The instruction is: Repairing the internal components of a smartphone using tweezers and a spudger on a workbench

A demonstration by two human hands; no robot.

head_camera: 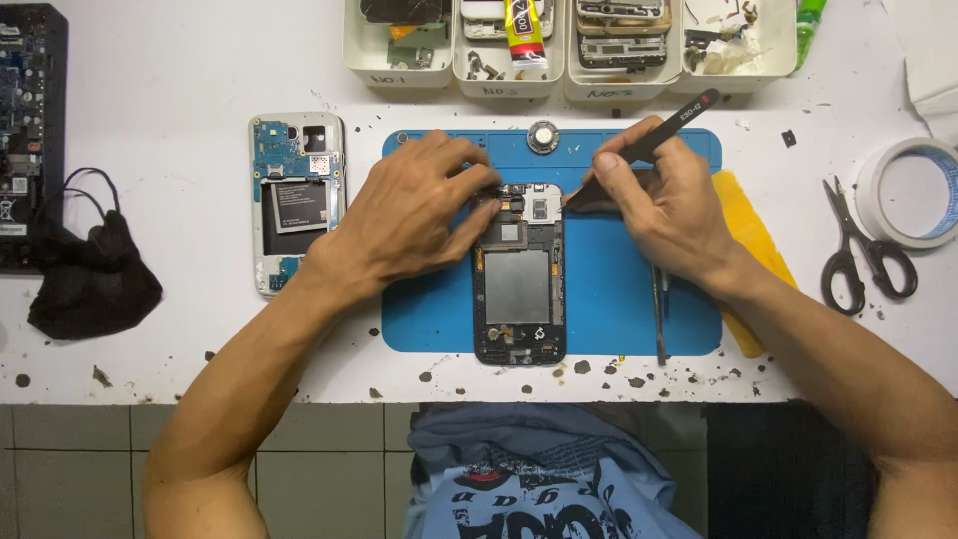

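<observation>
My left hand (414, 205) pins the opened phone (519, 274) on the blue mat (609, 299); my right hand (664, 195) grips black tweezers (659, 135). I'd better keep the tips shallow and steady.

from my feed the head view was bright and evenly lit, the light seeming to come from overhead. the white bench (180, 329) was close to washed out, with little texture left in it. shadows were short and soft: a faint one lay under the left hand (409, 215) and another under the right hand (664, 200), on the blue mat (619, 299). the metal plate in the opened phone (519, 289) gave a dull grey sheen, no hard glare. focus held well mid-frame; the trays (569, 50) along the top edge looked slightly softer. the floor tiles (70, 469) below were dimmer.
</observation>
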